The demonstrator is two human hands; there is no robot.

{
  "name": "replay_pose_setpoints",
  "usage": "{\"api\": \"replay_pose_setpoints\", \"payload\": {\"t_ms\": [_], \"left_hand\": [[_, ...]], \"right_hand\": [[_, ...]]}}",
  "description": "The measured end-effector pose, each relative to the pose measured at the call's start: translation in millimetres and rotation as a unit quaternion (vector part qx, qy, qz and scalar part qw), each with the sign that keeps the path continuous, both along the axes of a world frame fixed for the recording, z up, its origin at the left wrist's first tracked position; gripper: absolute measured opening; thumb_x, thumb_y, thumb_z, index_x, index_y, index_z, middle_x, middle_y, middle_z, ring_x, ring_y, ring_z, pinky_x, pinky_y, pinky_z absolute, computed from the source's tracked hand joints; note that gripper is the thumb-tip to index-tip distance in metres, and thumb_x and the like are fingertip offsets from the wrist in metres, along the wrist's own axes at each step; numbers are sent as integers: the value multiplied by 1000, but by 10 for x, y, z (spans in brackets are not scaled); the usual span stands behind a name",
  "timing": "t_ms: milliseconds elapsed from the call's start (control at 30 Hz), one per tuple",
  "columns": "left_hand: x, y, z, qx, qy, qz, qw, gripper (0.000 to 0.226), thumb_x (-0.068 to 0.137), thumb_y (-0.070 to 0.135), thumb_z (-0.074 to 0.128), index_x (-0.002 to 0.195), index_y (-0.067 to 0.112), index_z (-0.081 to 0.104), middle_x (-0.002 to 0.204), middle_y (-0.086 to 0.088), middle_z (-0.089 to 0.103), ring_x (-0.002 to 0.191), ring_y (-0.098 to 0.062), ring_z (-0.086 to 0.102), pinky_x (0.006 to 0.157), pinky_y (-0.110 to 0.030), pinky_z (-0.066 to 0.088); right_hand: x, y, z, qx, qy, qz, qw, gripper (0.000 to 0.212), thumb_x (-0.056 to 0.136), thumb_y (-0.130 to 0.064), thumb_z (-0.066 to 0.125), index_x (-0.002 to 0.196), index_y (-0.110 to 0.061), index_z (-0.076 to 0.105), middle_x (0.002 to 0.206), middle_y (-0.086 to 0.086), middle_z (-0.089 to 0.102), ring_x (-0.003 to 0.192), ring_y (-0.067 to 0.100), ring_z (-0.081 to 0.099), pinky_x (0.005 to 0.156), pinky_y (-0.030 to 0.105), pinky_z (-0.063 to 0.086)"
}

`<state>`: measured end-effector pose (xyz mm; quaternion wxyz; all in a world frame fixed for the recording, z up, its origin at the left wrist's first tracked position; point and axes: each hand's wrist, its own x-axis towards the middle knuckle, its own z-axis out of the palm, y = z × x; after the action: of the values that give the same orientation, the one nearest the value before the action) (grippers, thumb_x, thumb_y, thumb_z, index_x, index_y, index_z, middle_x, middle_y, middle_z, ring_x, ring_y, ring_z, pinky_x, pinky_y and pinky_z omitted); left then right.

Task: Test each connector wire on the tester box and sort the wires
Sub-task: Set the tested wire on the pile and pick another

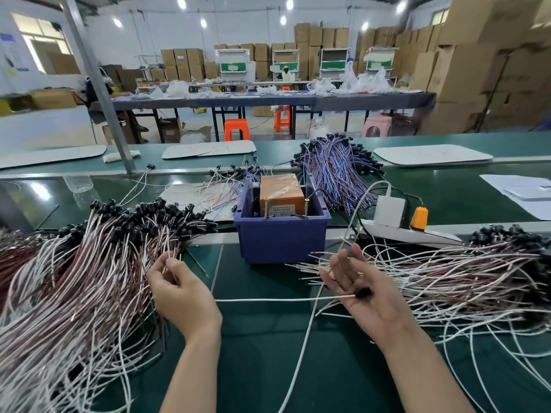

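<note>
Green bench (pixel 268 353) carries three heaps of wires: left heap (pixel 74 278), right heap (pixel 462 278), blue-violet heap (pixel 337 171) behind. One blue bin (pixel 283 239) holds one orange tester box (pixel 281 193) (two screws at its front). My left hand (pixel 182 293) pinches wire ends (pixel 170 254) from the left heap; my right hand (pixel 366 296) is flat, palm up, one connector wire (pixel 268 300) resting across it.

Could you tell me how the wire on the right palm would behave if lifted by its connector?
The wire is thin and long, so it would probably droop. Likely light: it rests loosely on the open right hand. Its black connector seems the heavier end.
</note>
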<state>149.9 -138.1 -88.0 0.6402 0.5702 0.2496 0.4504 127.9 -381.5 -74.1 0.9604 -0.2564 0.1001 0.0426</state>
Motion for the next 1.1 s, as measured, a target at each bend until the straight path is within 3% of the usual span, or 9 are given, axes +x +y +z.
{"api": "replay_pose_setpoints", "payload": {"t_ms": [100,200,233,433,533,633,800,933,1100], "left_hand": [[-21,-42,4,34,9,-12,999,22,105,25,43,117,14,59,88,4,63,69,3,57,61,-9,43],[-40,-102,2,63,19,-45,997,20,105,30,43,115,22,59,91,-5,66,75,-17,59,68,-33,49],[-44,-125,5,80,21,-56,995,18,105,31,44,113,25,59,88,-3,65,72,-16,57,66,-35,47],[-114,-330,-10,220,5,-123,968,10,103,30,51,106,29,60,72,14,64,64,-7,60,59,-24,47],[-120,-377,-17,253,-3,-131,958,8,102,30,52,104,31,59,71,19,65,70,-3,62,59,-10,42],[-134,-395,-6,275,-5,-126,953,12,101,36,49,105,31,58,70,22,62,71,1,63,60,-6,40],[-132,-404,-7,283,-6,-115,952,18,101,41,44,106,30,57,67,17,60,64,-5,59,56,-16,42],[-88,-426,4,283,8,-109,953,24,102,39,43,110,23,59,71,14,61,62,-10,56,61,-38,50],[21,-493,35,291,15,-119,949,18,104,30,47,110,20,60,76,8,66,69,-18,64,65,-43,54]], "right_hand": [[14,52,-35,-24,9,-7,1000,21,79,-5,68,95,-15,77,87,8,73,68,19,72,66,37,63],[10,113,-45,-50,13,-11,999,27,80,-13,72,107,-15,73,81,4,70,56,12,64,57,29,59],[16,121,-50,-67,14,-15,998,30,82,-16,72,113,-15,70,78,2,68,52,10,59,53,26,57],[44,198,-70,-243,-51,-71,966,17,102,-16,55,118,-14,60,64,-3,58,42,8,43,38,22,41],[35,285,-66,-346,-93,-109,927,16,103,-19,55,116,-20,65,65,-4,59,43,9,43,37,21,38],[60,392,-52,-406,-106,-160,893,13,104,-20,54,110,-22,66,61,-7,56,43,8,40,36,20,34],[62,526,-65,-476,-123,-255,833,13,104,-24,53,109,-28,63,75,-10,59,63,7,50,59,28,42],[-30,580,-151,-506,-146,-278,804,13,104,-32,51,107,-42,60,72,-13,61,53,3,45,50,24,40],[116,601,-127,-525,-160,-306,778,12,105,-33,49,108,-41,57,71,-13,63,56,4,53,55,21,45]]}}
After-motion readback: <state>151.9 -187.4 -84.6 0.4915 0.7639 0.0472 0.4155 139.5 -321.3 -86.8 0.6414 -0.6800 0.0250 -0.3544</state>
